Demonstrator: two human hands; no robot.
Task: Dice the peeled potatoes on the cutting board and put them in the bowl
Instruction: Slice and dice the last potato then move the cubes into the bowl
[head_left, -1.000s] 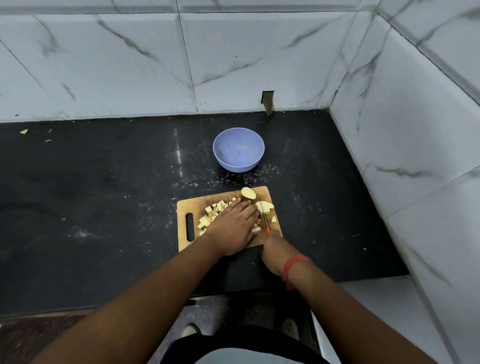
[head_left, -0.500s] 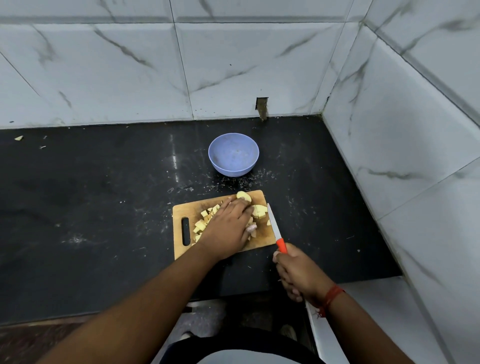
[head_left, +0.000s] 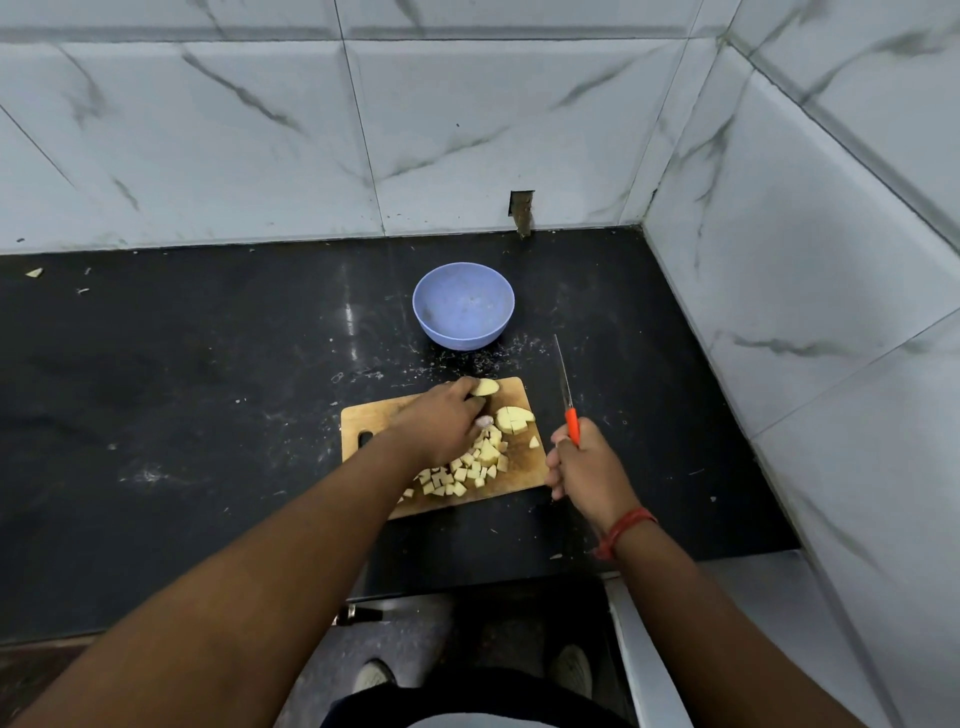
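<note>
A wooden cutting board (head_left: 519, 470) lies on the black counter. On it are several yellow potato dice (head_left: 470, 470), a partly cut potato piece (head_left: 514, 418) and an uncut potato piece (head_left: 485, 387) at the far edge. My left hand (head_left: 439, 426) reaches over the board and grips the uncut piece with its fingertips. My right hand (head_left: 584, 467) is off the board's right edge, gripping the orange handle of a knife (head_left: 565, 392) whose blade points away, above the counter. An empty blue bowl (head_left: 463, 304) stands behind the board.
Tiled walls close off the back and the right side (head_left: 779, 312). The black counter (head_left: 182, 415) stretches out to the left, with small scraps at its far left (head_left: 34, 272). Its front edge is near my body; my feet show below.
My right hand drew the knife off the board and out to the right. My left hand moved from the diced pile to the far potato piece, uncovering the dice.
</note>
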